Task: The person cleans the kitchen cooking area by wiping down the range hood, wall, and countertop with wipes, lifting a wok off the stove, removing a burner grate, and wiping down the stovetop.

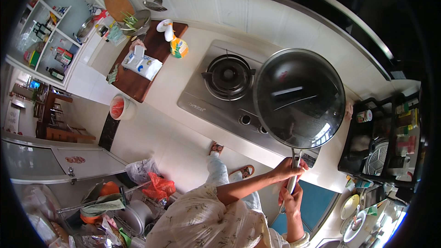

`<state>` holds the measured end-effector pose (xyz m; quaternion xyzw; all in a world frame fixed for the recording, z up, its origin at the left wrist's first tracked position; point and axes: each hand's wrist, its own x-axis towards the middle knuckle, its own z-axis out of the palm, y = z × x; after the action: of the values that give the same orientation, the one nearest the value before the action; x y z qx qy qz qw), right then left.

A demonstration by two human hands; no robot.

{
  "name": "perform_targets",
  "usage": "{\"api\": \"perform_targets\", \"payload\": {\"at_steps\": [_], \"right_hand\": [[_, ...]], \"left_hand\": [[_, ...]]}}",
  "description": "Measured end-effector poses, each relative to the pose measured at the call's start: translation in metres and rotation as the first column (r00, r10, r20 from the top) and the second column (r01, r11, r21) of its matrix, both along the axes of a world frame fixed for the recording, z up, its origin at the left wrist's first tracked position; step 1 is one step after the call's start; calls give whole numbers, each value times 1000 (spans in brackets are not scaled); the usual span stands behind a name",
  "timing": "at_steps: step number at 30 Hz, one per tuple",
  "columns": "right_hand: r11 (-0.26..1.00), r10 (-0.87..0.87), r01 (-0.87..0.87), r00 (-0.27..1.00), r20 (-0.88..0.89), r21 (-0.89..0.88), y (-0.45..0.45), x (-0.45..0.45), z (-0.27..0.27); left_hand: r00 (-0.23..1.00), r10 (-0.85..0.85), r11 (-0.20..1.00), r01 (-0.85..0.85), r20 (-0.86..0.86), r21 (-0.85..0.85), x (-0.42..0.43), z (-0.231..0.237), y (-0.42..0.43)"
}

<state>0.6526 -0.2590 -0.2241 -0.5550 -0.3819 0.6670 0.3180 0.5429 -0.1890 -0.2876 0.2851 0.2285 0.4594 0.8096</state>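
A wide, round, dark pan [293, 89] with a shiny metal rim covers the right part of the steel gas hob [198, 98]. Reflections cross its glossy surface; I cannot tell whether a glass lid lies on it. Its long metal handle [296, 158] points toward me. My left hand [291, 170] grips the handle near the pan, thumb along it. Lower down, my right hand [291, 196] is closed around the same handle, close to its end. Left of the pan, the other burner [228, 74] is bare. The burner beneath the pan is hidden.
On the left counter, a wet-wipes pack [143, 63] lies on a brown board [134, 84], near a spray bottle [177, 44]. A black rack [379, 137] with jars stands at right. Dishes [355, 225] sit at lower right. A small bin [122, 106] stands at left.
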Motion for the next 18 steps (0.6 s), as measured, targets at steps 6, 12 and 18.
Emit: {"api": "perform_targets", "payload": {"at_steps": [6, 12, 18], "right_hand": [[965, 264, -263, 964, -26, 12, 4, -81, 32], [824, 566, -566, 825, -5, -29, 20, -243, 42], [670, 735, -741, 669, -105, -33, 28, -460, 26]], "left_hand": [[978, 207, 978, -207, -13, 15, -97, 24, -29], [875, 476, 874, -482, -92, -58, -271, 33, -56], [759, 623, 763, -643, -188, -63, -493, 39, -83]]}}
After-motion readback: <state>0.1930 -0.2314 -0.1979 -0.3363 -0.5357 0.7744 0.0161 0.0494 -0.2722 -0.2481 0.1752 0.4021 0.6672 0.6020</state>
